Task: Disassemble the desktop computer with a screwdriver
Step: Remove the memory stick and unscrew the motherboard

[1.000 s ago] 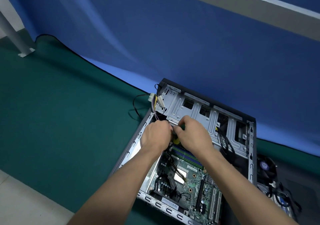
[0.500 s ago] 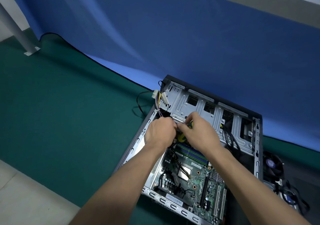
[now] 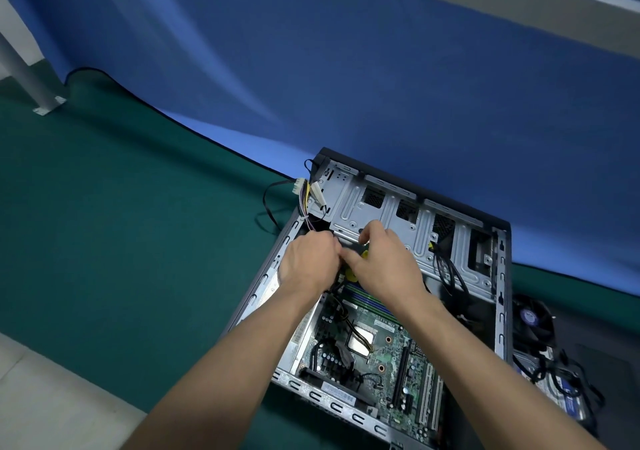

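Head view: computer case [image 3: 500,311] lies open, cooler fan [image 3: 531,318] already out beside it, motherboard [image 3: 377,356] still mounted. Right hand [image 3: 384,262] grips yellow-green screwdriver [image 3: 351,275]; left hand [image 3: 308,262] curled beside it, its hold can't be told.

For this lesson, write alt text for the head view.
Both hands, left hand and right hand, work close together inside an open computer case lying on a green mat, gripping a partly hidden yellow-handled tool above the motherboard.
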The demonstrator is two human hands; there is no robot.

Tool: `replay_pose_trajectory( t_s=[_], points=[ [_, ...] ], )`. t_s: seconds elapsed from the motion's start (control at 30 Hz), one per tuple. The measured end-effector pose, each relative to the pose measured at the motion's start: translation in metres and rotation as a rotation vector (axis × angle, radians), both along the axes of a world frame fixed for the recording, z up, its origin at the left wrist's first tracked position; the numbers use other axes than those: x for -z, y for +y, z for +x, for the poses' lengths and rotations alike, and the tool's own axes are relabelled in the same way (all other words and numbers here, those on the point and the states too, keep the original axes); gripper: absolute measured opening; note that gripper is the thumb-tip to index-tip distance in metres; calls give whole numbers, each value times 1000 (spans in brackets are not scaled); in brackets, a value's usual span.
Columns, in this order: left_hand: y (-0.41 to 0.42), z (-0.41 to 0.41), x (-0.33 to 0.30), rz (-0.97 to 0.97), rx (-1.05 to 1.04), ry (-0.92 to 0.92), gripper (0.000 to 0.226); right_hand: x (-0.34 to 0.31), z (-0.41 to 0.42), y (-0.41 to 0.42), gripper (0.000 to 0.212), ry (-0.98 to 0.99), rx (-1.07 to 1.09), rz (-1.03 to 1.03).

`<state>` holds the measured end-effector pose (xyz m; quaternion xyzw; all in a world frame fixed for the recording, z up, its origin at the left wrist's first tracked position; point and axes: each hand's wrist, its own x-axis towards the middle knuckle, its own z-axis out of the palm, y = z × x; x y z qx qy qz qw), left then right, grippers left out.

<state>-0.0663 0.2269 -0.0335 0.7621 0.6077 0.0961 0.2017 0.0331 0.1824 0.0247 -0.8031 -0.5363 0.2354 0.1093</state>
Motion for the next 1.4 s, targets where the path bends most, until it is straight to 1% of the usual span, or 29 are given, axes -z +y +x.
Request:
replay_pose_trajectory(
  t_s=[0.03, 0.13, 0.23, 0.3, 0.4, 0.5, 0.6, 0.7, 0.8, 0.9, 0.93, 1.03, 1.13, 1.2, 1.3, 1.4],
  points=[
    [0, 0, 0, 4, 3, 4, 29, 0, 1, 0, 22, -20, 1, -8],
    [0, 1, 2, 18, 8, 24, 33, -1, 5, 1, 13, -5, -4, -56],
    [-1, 1, 3, 11, 1, 34, 32, -5, 4, 1, 26, -20, -33, -101],
    [-1, 0, 3, 8, -7, 30, 28, -6, 2, 1, 32, -27, -32, -86],
    [0, 1, 1, 8, -9, 24, 32, -3, 1, 1, 18, 36, -40, -53],
    [-1, 1, -1, -4, -13, 16, 33, -5, 4, 1, 25, 51, -20, -87],
    [-1, 1, -1, 4, -9, 23, 34, -6, 3, -1, 28, 3, -18, -80],
    [0, 1, -1, 2, -5, 32, 35, -6, 2, 2, 21, 12, -50, -92],
    [-2, 0, -2, 7, -2, 30, 33, -8, 2, 5, 32, 41, -15, -95],
    [-1, 0, -2, -9, -4, 23, 26, -6, 2, 0, 43, -10, 31, -42],
    [-1, 0, -1, -9, -2, 26, 26, -5, 2, -1, 42, -17, 21, -28],
    [0, 1, 1, 7, 6, 35, 33, -2, 2, -4, 21, -10, -31, 15],
    [0, 1, 2, 5, 0, 41, 33, -3, 4, -2, 31, -2, 2, 5],
    [1, 1, 2, 10, 4, 49, 33, -2, 4, -2, 28, -24, 8, 7],
    [1, 1, 3, 12, 15, 45, 33, 0, 3, -1, 16, -13, -32, 38],
    [2, 0, 3, 5, 14, 44, 31, 0, 3, -1, 25, -25, -38, 53]
  ],
)
